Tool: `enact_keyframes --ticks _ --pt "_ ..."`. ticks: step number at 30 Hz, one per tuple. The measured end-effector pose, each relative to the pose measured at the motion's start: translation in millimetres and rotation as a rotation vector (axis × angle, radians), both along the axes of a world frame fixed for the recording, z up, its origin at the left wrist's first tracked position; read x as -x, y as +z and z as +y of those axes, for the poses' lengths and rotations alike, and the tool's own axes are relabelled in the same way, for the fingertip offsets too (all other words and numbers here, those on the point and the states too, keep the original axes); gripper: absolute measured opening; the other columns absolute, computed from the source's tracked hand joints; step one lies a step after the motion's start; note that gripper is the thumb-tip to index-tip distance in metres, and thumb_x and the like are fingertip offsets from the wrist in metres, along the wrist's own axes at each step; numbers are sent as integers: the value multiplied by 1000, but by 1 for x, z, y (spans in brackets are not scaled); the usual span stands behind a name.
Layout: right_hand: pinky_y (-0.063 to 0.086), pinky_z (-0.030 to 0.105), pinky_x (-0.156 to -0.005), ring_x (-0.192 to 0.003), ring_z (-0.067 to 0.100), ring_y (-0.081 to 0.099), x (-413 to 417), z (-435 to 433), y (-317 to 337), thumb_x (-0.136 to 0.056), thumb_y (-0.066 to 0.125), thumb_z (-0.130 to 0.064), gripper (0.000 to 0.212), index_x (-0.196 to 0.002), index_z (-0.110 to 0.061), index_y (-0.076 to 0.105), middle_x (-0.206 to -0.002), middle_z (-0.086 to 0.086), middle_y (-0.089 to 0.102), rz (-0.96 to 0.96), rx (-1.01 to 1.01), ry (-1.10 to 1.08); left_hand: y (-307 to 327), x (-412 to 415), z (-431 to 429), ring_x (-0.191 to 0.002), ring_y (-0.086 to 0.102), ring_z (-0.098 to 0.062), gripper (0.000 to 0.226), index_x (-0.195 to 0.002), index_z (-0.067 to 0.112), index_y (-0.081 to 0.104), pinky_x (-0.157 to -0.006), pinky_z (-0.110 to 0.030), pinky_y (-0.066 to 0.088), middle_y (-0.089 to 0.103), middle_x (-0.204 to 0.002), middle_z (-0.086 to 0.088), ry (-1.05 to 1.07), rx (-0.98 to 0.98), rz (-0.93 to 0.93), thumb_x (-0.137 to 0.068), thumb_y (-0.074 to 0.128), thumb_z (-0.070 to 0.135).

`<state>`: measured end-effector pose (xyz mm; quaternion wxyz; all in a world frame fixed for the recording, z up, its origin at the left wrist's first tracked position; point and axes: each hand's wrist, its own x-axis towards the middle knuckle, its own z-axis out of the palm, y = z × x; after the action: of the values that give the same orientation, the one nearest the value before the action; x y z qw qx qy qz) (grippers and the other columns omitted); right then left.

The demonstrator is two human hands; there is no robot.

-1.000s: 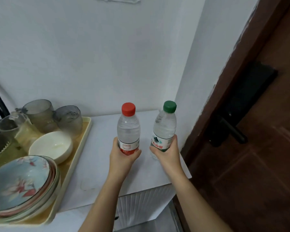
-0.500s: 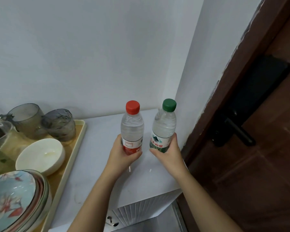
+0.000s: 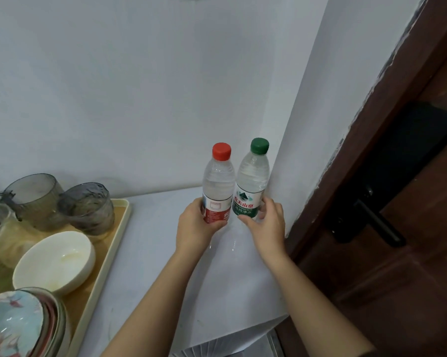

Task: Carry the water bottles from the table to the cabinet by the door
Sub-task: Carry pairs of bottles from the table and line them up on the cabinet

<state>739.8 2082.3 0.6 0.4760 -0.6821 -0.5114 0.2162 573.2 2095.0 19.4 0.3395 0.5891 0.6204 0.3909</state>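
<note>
**Bottles over the cabinet**

Centre frame: left hand (image 3: 195,228) grips the red bottle (image 3: 218,186), right hand (image 3: 267,228) the green bottle (image 3: 252,186), touching, over the cabinet (image 3: 160,253). Bases hidden; released early or tilted, one could knock the other down.

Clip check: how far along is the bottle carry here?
Done: both bottles are at the white cabinet top beside the door. In hand: the left hand grips the red-capped bottle, the right hand the green-capped bottle, side by side. Left: letting go; the hands hide whether the bases rest on the top.
</note>
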Motion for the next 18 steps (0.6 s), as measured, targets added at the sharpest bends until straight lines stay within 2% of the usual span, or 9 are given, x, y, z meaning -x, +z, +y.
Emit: enact_keyframes --ticks 3,5,9,14,18 --pt "44 17 -78 -91 9 55 -1 17 2 -74 86 -23 62 -127 -17 54 -114 -3 49 -13 8 -2 0 -9 16 -91 63 -14 56 -114 13 59 -77 -24 45 69 -107 1 34 -10 -11 -67 88 21" --pt "42 14 -72 -84 8 53 -2 26 3 -73 87 -24 57 -119 -16 53 -113 -1 52 -35 6 -28 1 -14 26 -90 60 -13 57 -114 11 58 -76 -23 43 68 -108 -1 57 -6 -39 -68 88 20" --pt "37 11 -58 -67 4 49 -1 39 3 -72 87 -25 50 -98 -20 45 -101 0 53 -44 16 -80 1 -20 44 -96 65 -20 56 -114 12 57 -77 -25 45 69 -109 -4 66 -12 -54 -68 88 19" --pt "34 14 -55 -64 5 48 1 53 1 -74 86 -23 49 -94 -17 42 -93 1 52 -38 15 -123 -3 -24 64 -98 64 -22 60 -119 13 57 -82 -31 50 67 -110 -5 72 -12 -55 -68 88 21" --pt "38 18 -55 -62 7 48 2 61 0 -78 82 -23 40 -89 -13 45 -75 -3 53 -39 31 -129 -5 -27 76 -97 64 -23 62 -118 15 57 -86 -39 53 66 -110 -7 78 -14 -40 -66 89 24"
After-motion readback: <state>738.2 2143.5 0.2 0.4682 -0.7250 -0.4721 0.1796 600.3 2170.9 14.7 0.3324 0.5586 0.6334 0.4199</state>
